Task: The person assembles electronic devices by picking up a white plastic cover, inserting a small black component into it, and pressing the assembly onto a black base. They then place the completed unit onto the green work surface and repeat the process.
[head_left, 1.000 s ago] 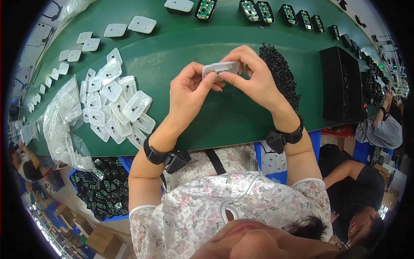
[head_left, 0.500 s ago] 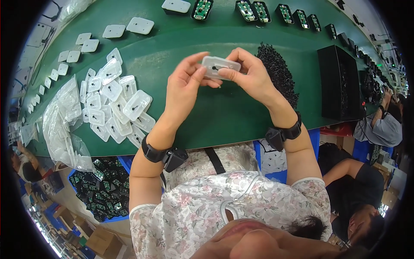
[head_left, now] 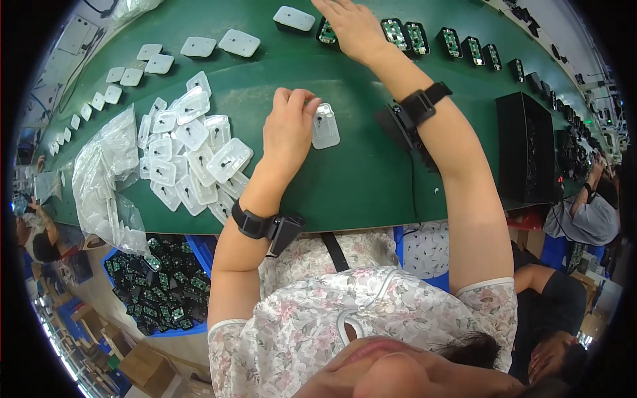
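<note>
My left hand (head_left: pixel 288 129) hovers at the middle of the green table, its fingers curled in and its thumb side against or close to a translucent white cover (head_left: pixel 326 129). That cover lies flat with its long side pointing away from me. What the curled fingers hold, if anything, is hidden. Far forward, my right hand (head_left: pixel 352 30) stretches out with extended fingers, over or beside a black case with a green circuit board (head_left: pixel 326 33). A white-topped black case (head_left: pixel 294 18) stands left of it. Further similar white covers (head_left: pixel 192 132) lie heaped left of my left hand.
Several open cases with green boards (head_left: pixel 450 42) run along the far right. White-lidded pieces (head_left: pixel 198 46) line the far left. A plastic bag (head_left: pixel 106 179) lies at left. A tall black box (head_left: pixel 524 149) stands at right. Below the table, a blue bin (head_left: pixel 199 255) holds boards.
The white cover, held in both hands before, now lies on the table. My right hand has moved forward to the far row of cases. My left hand stays near the cover.
</note>
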A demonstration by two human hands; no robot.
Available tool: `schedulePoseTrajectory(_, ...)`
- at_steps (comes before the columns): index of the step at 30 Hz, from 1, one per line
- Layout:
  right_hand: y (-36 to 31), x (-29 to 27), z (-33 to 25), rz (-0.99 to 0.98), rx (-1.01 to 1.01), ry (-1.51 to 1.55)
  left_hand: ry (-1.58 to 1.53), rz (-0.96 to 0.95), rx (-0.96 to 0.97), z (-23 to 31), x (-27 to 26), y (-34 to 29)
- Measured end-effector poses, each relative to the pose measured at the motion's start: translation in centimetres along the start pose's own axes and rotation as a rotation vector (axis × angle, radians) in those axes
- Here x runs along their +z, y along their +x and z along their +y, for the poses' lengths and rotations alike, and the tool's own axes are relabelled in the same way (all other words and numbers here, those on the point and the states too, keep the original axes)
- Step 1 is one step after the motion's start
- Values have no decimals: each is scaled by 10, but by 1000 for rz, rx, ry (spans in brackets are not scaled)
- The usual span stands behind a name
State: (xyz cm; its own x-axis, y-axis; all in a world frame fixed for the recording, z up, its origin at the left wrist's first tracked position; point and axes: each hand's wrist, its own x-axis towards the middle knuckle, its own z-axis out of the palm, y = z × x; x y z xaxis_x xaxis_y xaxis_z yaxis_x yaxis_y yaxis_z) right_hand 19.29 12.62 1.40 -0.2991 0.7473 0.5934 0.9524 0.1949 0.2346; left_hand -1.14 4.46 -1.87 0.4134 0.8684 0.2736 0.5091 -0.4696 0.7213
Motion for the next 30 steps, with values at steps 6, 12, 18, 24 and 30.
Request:
schedulePoseTrajectory(6,2,-10,3,-454,35,19,405,-35,146,17,-5,-13)
schedulePoseTrajectory(12,-30,-27,-2,-299,132,324,478,-108,198,21,-4,-19)
schedulePoseTrajectory(18,-70,-63,-24,-228,-15,168,521,-142,301,19,-16,-25)
schedulePoseTrajectory(24,-108,-87,-45,-333,-86,519,442,-115,353,4,-26,-32)
schedulePoseTrajectory(30,-103,-87,-40,-353,-101,657,289,-106,353,-9,-30,-38)
